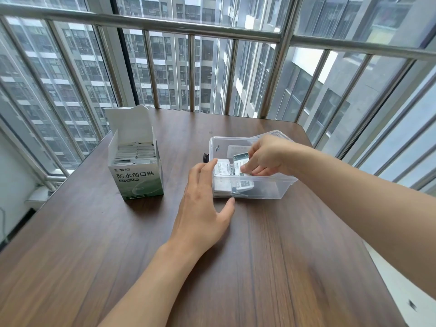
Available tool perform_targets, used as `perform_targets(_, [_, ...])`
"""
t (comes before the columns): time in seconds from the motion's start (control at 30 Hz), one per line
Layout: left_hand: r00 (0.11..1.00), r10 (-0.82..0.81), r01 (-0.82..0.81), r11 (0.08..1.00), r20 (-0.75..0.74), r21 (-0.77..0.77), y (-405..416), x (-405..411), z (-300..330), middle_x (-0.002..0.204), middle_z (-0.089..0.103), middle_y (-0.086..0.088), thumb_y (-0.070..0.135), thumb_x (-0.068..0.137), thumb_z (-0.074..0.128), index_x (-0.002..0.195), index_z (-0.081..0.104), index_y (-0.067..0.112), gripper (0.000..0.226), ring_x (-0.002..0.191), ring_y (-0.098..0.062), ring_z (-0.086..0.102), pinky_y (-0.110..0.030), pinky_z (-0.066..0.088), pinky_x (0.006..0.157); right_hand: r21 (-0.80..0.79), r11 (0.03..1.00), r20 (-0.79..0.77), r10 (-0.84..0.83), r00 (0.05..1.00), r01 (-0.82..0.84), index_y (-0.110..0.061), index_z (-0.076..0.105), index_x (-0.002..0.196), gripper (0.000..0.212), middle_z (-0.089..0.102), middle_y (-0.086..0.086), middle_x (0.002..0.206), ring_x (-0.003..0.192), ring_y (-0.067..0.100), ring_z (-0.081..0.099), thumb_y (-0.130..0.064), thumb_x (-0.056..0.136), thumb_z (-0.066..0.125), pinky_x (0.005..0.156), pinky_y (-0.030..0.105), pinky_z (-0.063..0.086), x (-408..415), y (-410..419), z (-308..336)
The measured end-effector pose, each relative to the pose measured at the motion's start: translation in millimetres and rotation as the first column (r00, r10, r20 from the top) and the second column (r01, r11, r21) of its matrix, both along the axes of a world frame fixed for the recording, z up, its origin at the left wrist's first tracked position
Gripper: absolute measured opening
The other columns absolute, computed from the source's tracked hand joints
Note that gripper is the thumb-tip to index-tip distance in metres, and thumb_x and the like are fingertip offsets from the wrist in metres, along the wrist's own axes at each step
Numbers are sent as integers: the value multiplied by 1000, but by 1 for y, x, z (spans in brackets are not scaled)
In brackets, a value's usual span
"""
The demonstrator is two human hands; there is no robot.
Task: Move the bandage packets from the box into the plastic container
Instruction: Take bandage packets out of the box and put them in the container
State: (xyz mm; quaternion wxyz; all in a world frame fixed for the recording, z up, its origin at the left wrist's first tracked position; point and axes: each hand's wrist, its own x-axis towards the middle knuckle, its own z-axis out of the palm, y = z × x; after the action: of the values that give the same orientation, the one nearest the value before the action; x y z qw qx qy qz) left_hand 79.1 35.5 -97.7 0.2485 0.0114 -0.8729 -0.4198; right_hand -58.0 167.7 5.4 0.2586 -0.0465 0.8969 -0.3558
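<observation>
The small flat white-and-green paper bandage packets [232,169] look very light, thin and a little slick, so they would likely slide over one another and fan out if pinched loosely. A pinch across the short edges of a small stack, thumb on one face and fingers on the other, seems the surest hold. Many packets stand on edge in the open white-and-green cardboard box [136,161] at the left of the table, its flap standing up. Several already lie in the clear rectangular plastic container [253,185] to the right of the box.

The right hand [265,155] reaches down into the container from the right, its fingers closed on a few packets at or just above the pile; whether they are released yet cannot be told. The left hand [204,201] is spread wide and holds nothing, fingertips against the container's left wall and thumb at its near corner, apparently steadying it. The container is light and would probably skid on the smooth top without that brace.

The dark brown wood-grain table [271,267] is flat and mostly bare. Just beyond its far edge runs a steel-barred window railing [188,27], with tall grey apartment blocks outside. Daylight is even.
</observation>
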Motion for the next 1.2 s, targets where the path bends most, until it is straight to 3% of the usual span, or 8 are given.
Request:
perform_targets(0.2, [1000,-7,7,1000,8,18,-1,1,0,138,37,9,24,77,76,149,36,27,82,115,-16,52,-44,56,89,184,982,-82,64,995,-48,-3,71,107,42,77,12,96,90,25,74,-26,75,88,96,45,56,2,-8,-9])
perform_targets(0.37, [1000,-10,9,1000,12,18,0,1,0,138,36,10,27,77,74,149,35,28,82,114,-16,52,-44,56,87,329,940,-151,144,978,-88,-5,72,113,47,76,15,100,73,25,63,-31,76,86,78,33,56,4,-8,-8])
perform_targets(0.6, [1000,-11,10,1000,13,23,0,1,-1,139,35,10,25,78,75,149,35,28,82,116,-16,52,-44,56,89,208,975,-105,104,989,-81,-5,69,115,47,77,7,91,95,29,74,-25,76,86,94,47,57,4,-8,-5])
perform_targets(0.73, [1000,-11,11,1000,18,24,-1,1,-2,140,36,9,25,78,76,151,33,28,84,117,-16,52,-43,56,90,195,974,-88,134,987,-115,-8,65,119,44,76,8,91,95,25,74,-20,81,83,93,41,58,6,-6,-2])
perform_targets(0.87, [1000,-1,1,999,12,46,0,3,2,141,35,10,25,77,78,153,29,29,90,114,-13,52,-44,57,87,168,980,-63,119,991,-107,-6,59,121,38,75,16,101,85,26,74,-12,88,76,48,16,55,9,0,11])
perform_targets(0.93, [1000,11,-11,998,-10,61,-1,7,9,139,35,12,25,77,80,152,31,29,90,106,-3,50,-40,57,83,144,984,-78,115,990,-103,-4,61,119,35,76,18,95,81,27,76,-10,88,76,48,19,58,10,1,18])
perform_targets(1.1, [958,189,-161,977,-216,139,-22,24,55,119,52,13,24,78,81,131,52,28,61,91,-8,59,-27,54,66,-147,969,-427,119,897,-199,-10,73,100,16,76,8,87,79,17,75,-15,86,78,69,28,63,26,-19,45])
perform_targets(1.2, [769,482,-407,876,-419,260,-67,43,83,102,61,1,16,80,78,108,57,24,35,82,-16,60,-32,52,63,-244,812,-652,268,709,-530,-11,78,98,12,77,0,87,77,6,71,-13,86,78,71,18,57,67,-59,68])
